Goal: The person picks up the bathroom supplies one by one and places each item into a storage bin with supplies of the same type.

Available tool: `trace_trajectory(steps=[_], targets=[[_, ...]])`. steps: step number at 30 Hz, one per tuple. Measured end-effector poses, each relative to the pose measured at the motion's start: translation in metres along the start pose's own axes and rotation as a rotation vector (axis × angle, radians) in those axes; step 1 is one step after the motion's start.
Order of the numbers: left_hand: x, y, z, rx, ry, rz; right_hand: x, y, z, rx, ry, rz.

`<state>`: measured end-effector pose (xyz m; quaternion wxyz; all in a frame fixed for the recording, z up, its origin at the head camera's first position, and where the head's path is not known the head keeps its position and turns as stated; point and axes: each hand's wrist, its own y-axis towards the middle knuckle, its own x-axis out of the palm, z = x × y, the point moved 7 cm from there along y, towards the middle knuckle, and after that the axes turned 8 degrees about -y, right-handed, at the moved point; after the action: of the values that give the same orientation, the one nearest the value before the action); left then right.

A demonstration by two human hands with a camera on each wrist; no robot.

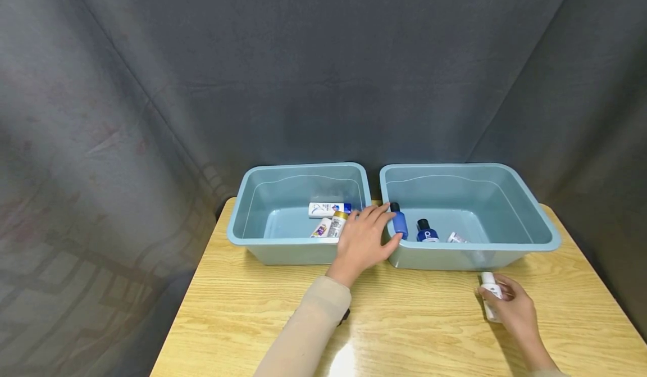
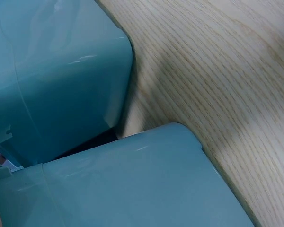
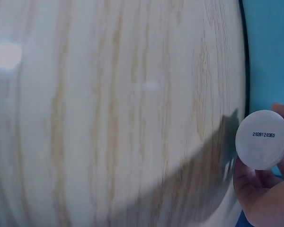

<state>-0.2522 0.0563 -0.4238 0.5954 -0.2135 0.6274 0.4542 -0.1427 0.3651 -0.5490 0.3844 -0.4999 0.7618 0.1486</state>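
My left hand (image 1: pixel 361 242) reaches over the adjoining rims of two blue-grey bins. Its thumb and fingers pinch a blue bottle with a black cap (image 1: pixel 400 222) at the right bin's left wall; part of that grip is hidden. In the left wrist view, just a sliver of the hand shows at the lower left. My right hand (image 1: pixel 515 308) holds a white bottle (image 1: pixel 490 298) above the table, in front of the right bin (image 1: pixel 505 247). The right wrist view shows the bottle's round white base (image 3: pixel 262 142), printed with a dark code, between the fingers.
The left bin (image 1: pixel 283 241) contains a white-and-blue tube (image 1: pixel 326 209), a gold-capped bottle (image 1: pixel 336 225) and a small white container (image 1: pixel 321 228). Inside the right bin are a dark blue bottle (image 1: pixel 427 234) and a small white item (image 1: pixel 457 237). A grey curtain (image 1: pixel 323 85) hangs behind the wooden table (image 1: pixel 404 321).
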Motion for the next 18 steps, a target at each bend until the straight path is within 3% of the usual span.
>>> trace_trajectory(steps=[18], targets=[[0.001, 0.0, 0.001, -0.004, 0.012, -0.004, -0.019, -0.013, -0.009, 0.008, 0.006, -0.017]])
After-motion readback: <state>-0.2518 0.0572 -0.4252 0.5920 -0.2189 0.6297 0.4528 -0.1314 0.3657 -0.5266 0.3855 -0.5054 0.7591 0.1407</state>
